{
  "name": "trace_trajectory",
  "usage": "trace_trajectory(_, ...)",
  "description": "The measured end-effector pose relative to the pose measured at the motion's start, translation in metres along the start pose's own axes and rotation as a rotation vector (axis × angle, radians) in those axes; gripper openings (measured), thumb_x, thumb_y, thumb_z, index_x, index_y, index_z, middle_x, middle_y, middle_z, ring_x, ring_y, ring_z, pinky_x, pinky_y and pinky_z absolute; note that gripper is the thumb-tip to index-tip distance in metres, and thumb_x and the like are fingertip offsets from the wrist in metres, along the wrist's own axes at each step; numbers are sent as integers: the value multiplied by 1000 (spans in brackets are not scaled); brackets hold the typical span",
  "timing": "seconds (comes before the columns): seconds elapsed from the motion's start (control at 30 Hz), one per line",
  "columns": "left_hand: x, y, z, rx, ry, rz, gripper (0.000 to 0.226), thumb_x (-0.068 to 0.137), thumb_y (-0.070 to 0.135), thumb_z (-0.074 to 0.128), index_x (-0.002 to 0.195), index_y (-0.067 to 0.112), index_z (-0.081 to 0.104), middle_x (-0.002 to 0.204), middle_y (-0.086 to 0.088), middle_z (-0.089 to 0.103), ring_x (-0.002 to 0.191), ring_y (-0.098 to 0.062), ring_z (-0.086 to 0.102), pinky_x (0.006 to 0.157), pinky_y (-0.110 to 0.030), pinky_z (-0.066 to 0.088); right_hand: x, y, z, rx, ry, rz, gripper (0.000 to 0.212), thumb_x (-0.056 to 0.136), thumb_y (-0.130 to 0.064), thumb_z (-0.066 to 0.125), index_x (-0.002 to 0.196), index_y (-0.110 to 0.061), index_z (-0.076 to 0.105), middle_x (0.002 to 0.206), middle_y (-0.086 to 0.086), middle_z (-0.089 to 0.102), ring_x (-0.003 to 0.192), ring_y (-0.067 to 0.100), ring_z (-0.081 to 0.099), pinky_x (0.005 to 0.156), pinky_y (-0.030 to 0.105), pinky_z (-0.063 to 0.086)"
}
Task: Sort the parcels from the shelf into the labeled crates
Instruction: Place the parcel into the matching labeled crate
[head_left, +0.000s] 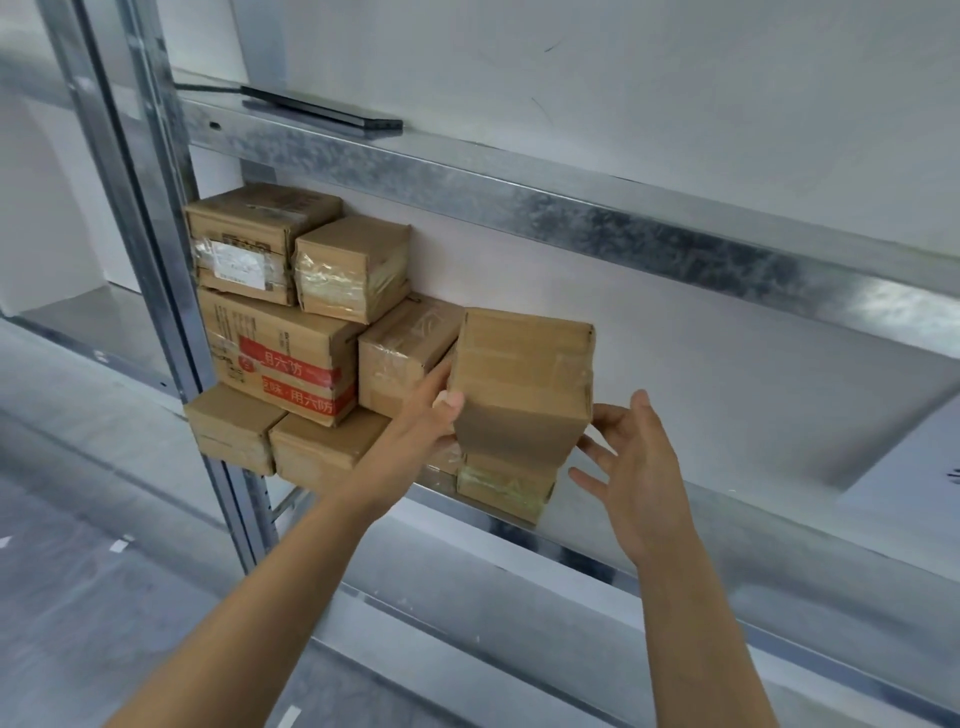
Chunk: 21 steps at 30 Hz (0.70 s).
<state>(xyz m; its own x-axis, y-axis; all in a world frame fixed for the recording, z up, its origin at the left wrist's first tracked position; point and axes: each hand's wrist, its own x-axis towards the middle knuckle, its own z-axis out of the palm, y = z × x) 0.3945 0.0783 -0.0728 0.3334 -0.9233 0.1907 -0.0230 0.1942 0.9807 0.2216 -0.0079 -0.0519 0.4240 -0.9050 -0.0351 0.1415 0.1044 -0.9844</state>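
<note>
L to R: a stack of parcels (283, 358), seven or so, sits at the left end of the shelf (753, 551). The left hand (415, 426) clamps a tilted parcel (522, 384) by its left side, thumb on the front, over a small parcel (504, 486). The right hand (628, 457), fingers spread, is at its lower-right corner, gripping nothing. No crates in shot. Prob. early: most sorting left.

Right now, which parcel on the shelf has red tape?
The large parcel, far left in the middle tier; no other shows any red.
</note>
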Motion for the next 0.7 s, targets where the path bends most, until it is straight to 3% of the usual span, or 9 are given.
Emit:
trace_trajectory(0.07, 4, -5, 0, -45, -3, -20, 42, 89, 57, 36, 130, 44, 36, 133, 16, 48, 123, -7, 47, 92, -22, 49, -1, 1, -2, 1, 8, -8, 39, 96, -45, 30, 96, -20, 59, 102, -6, 64, 106, 21, 57, 86, 40, 45)
trace_trajectory(0.17, 4, -5, 2, -68, 20, -39, 29, 101, 40, 28, 122, 41, 47, 109, 24, 61, 113, 0, 54, 80, -16, 52, -1, 1, -7, 5, -23, -22, 45, 88, -52, 35, 113, -24, 60, 112, -8, 65, 109, 20, 56, 89, 41, 46)
trace_trajectory(0.27, 1, -9, 7, -33, -35, -1, 32, 89, 52, 34, 109, 42, 57, 115, 14, 61, 113, -2, 55, 88, -26, 51, -3, 3, -11, -82, -82, -104, 45, 80, -52, 40, 116, -31, 58, 107, -17, 66, 105, 8, 60, 83, 32, 48)
trace_trajectory(0.33, -1, -10, 11, -13, -16, 36, 35, 79, 54, 44, 106, 35, 57, 118, 2, 58, 108, -6, 58, 86, -28, 51, -5, 3, -12, -150, -105, -170, 45, 79, -47, 46, 120, -31, 56, 106, -20, 67, 99, 1, 63, 76, 24, 49)
trace_trajectory(0.4, -1, -8, 17, -24, 13, 68, 22, 87, 38, 54, 103, 23, 53, 109, -1, 59, 92, -1, 62, 72, -19, 52, -6, 5, -15, -166, -107, -211, 49, 75, -41, 53, 123, -29, 54, 107, -21, 66, 98, 1, 64, 69, 21, 52)
trace_trajectory(0.47, 2, -8, 22, -56, 31, 49, 6, 94, 19, 46, 95, 17, 51, 102, -4, 59, 82, 0, 63, 64, -16, 51, -9, 7, -18, -165, -106, -228, 45, 80, -34, 64, 123, -27, 53, 109, -22, 65, 100, 4, 64, 69, 20, 53)
trace_trajectory(0.57, 8, -12, 28, -52, 86, 15, 22, 97, 15, 38, 87, 8, 56, 109, -20, 56, 84, -10, 62, 66, -17, 52, -16, 11, -26, -132, -23, -264, 38, 82, -31, 51, 119, -22, 54, 103, -20, 68, 93, 5, 66, 66, 20, 52)
trace_trajectory(0.63, 11, -13, 39, -77, 82, 3, 30, 97, 17, 39, 83, 3, 62, 107, -18, 57, 82, -13, 63, 66, -18, 53, -23, 13, -32, -117, 49, -288, 35, 81, -31, 49, 115, -23, 54, 98, -21, 68, 89, 5, 67, 62, 19, 52)
trace_trajectory(0.7, 12, -10, 53, -117, 61, 0, 37, 93, 11, 47, 62, 16, 66, 99, -7, 56, 82, -15, 61, 64, -18, 52, -30, 13, -39, -107, 117, -304, 28, 83, -34, 55, 111, -29, 54, 95, -23, 67, 91, 7, 66, 60, 19, 52)
